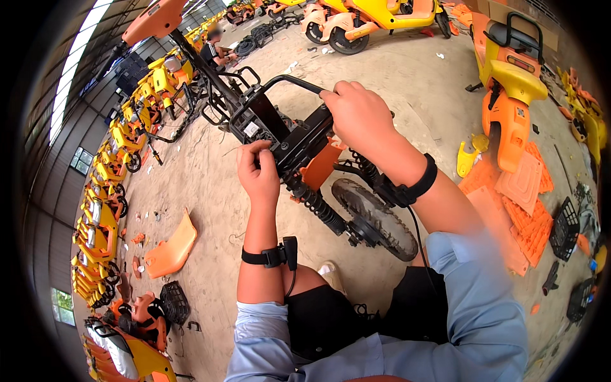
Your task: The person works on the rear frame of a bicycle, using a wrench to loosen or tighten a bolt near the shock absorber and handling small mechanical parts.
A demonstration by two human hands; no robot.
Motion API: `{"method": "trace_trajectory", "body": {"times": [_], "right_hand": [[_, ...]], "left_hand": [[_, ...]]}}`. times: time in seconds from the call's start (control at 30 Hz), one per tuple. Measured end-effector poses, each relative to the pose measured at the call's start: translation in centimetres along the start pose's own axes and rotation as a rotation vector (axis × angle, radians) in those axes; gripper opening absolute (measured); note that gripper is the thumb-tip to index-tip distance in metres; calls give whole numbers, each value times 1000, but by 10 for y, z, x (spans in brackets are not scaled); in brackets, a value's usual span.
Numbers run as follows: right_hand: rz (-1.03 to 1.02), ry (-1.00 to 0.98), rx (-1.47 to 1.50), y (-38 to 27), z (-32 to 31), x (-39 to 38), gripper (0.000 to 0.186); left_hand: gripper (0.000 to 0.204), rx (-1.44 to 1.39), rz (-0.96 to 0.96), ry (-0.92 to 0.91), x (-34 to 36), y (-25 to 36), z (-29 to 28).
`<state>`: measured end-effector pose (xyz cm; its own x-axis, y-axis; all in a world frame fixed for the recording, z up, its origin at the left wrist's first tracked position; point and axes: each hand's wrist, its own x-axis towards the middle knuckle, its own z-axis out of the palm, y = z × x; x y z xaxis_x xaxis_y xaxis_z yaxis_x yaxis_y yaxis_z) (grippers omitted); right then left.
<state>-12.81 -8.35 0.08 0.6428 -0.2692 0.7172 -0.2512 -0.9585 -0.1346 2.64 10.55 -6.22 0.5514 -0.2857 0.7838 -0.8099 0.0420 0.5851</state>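
Observation:
A stripped scooter frame [270,124] stands before me, its black metal and seat post bare. My right hand [359,114] is closed around the end of its black tube rail [289,79]. On the near left side of the rear plate [305,137], my left hand [259,169] has its fingers curled against the frame edge; whatever they pinch is hidden. Below the plate hang an orange fender piece [321,164] and a coil shock absorber [324,213]. The rear wheel [374,219] rests on the floor near my feet.
A curved orange panel [173,248] lies on the floor to the left. Rows of yellow scooters [98,229] line the left wall. Orange panels [525,210] and a black basket [564,229] lie at right, near a parked scooter [509,83]. Another person [216,54] sits farther off.

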Motion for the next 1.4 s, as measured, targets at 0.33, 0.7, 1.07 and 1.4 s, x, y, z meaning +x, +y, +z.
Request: {"method": "trace_trajectory", "body": {"times": [0.33, 0.7, 1.07, 1.4], "right_hand": [[-280, -47, 110, 44, 6, 5, 33], [-124, -74, -419, -31, 24, -12, 28], [-140, 205, 153, 1, -12, 14, 31], [-282, 6, 109, 50, 19, 6, 37]], "left_hand": [[15, 16, 16, 17, 0, 7, 1], [15, 19, -4, 27, -3, 0, -3], [15, -1, -21, 21, -1, 6, 2], [15, -11, 0, 29, 1, 8, 3]]}}
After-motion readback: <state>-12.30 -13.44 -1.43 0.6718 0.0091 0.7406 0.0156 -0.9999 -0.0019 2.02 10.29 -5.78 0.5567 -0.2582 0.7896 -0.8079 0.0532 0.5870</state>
